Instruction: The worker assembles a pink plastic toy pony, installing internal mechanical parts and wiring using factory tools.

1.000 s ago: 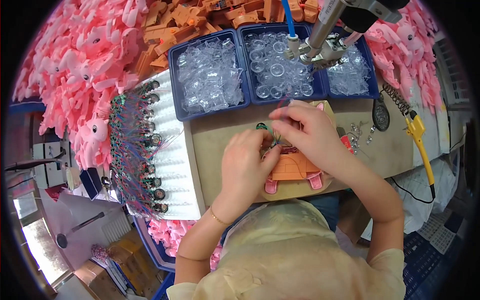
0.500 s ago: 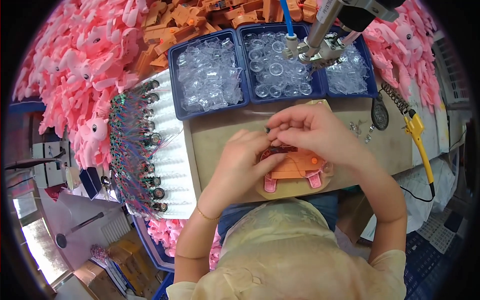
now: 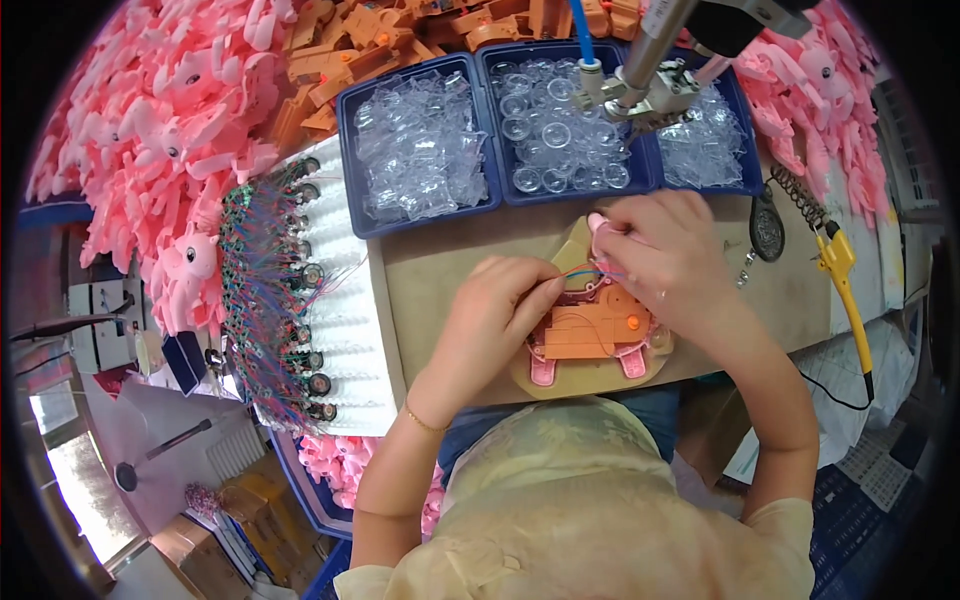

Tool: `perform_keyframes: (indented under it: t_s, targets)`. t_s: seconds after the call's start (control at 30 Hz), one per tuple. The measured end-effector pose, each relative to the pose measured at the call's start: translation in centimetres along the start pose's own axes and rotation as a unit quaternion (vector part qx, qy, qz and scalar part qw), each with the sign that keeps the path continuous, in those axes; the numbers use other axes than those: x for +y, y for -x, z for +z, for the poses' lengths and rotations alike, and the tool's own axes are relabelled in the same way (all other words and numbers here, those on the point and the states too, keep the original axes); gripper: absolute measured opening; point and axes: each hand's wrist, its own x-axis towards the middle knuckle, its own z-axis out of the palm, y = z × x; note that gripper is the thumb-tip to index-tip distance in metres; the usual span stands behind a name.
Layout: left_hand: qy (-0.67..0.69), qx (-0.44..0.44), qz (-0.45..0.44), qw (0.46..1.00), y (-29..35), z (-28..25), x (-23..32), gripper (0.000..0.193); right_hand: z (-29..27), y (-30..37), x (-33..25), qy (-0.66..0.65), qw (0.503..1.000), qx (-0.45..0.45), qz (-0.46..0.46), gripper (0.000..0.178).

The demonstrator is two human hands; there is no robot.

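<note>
A pink toy shell half (image 3: 543,371) lies in a beige shaped holder (image 3: 655,372) in front of me. An orange plastic housing (image 3: 582,332) sits inside the shell, with a thin dark wire looped over it. Thin red and blue wires (image 3: 592,268) run across the shell's upper part between my hands. My left hand (image 3: 495,310) pinches the wires at their left end between thumb and forefinger. Over the upper right of the shell, my right hand (image 3: 665,255) has its fingers curled down beside a pink projecting part (image 3: 600,228). Those fingertips are partly hidden, and their hold cannot be made out.
Blue bins (image 3: 420,145) of clear plastic parts line the back. Wired speakers (image 3: 312,275) lie on a white ridged tray at left. Pink shells (image 3: 185,150) and orange housings (image 3: 370,45) are piled behind. A metal machine head (image 3: 650,85) hangs above; a yellow-handled tool (image 3: 842,280) hangs at right.
My hands have moved apart from close together above the shell. The right has shifted right, and the red and blue wires and the pink projecting part now show.
</note>
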Motion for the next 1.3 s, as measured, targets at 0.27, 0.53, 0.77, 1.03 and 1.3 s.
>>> perform_keyframes:
  t_s: [0.27, 0.53, 0.77, 1.03, 1.3]
  targets:
    - [-0.024, -0.105, -0.001, 0.994, -0.4, -0.6, 1.7, 0.014, -3.6, 2.0, 1.2, -0.521, 0.689, -0.280, 0.419, 0.009]
    - [-0.083, 0.059, 0.052, 0.993, 1.6, 1.3, 2.8, 0.009, -0.7, 2.2, 1.6, 0.005, 0.998, -0.052, -0.024, 0.019]
    - [0.106, -0.020, -0.086, 0.990, 0.8, 0.6, 2.1, 0.010, -0.9, 3.4, 1.3, -0.068, 0.995, -0.072, 0.019, 0.018]
    - [0.104, -0.004, -0.058, 0.993, 0.8, 0.9, 2.0, 0.011, -1.9, 2.5, -0.8, -0.041, 0.964, -0.131, 0.229, 0.020]
    - [0.226, -0.024, -0.190, 0.955, 0.8, 0.8, 1.4, 0.016, -0.3, 2.1, 0.3, -0.061, 0.987, -0.101, 0.105, 0.017]
